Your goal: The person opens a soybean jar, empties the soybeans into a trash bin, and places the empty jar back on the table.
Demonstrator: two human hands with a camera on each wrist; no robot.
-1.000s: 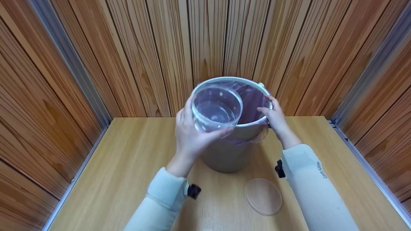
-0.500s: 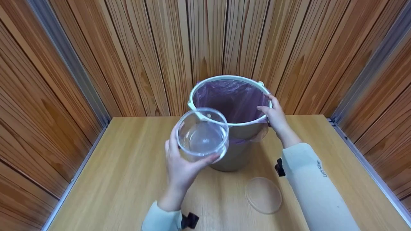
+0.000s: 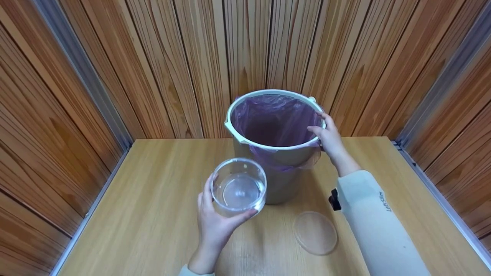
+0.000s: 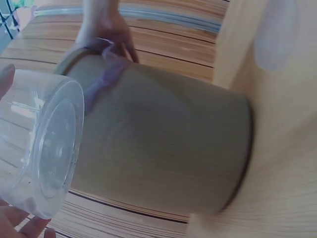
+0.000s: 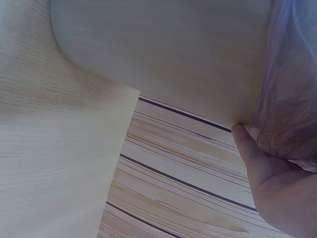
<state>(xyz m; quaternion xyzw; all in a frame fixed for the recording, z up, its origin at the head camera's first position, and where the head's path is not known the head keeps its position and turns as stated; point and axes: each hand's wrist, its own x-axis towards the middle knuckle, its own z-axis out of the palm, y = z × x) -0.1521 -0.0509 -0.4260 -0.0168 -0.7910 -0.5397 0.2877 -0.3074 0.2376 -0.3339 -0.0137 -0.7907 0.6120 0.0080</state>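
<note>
A clear round plastic container [image 3: 239, 191], uncovered and looking empty, is held up in front of the bin by my left hand [image 3: 216, 226]. The fingers wrap its left side and the thumb its near side. In the left wrist view the container's base [image 4: 57, 148] faces the camera. My right hand [image 3: 332, 138] grips the right rim of a grey-brown trash bin [image 3: 282, 184]. A thin purple bag [image 3: 268, 111] lines the bin and folds over its pale rim [image 3: 264, 92]. In the right wrist view the right hand [image 5: 282, 183] presses against the bin and bag.
A clear round lid [image 3: 315, 233] lies flat on the wooden table [image 3: 153, 199], right of the container. Wood-panelled walls [image 3: 245, 57] stand close behind the bin and on both sides, with metal strips along the corners.
My left hand has drawn the container back from over the bin's opening, toward me and lower. The right hand stays on the rim, and the lid has not moved.
</note>
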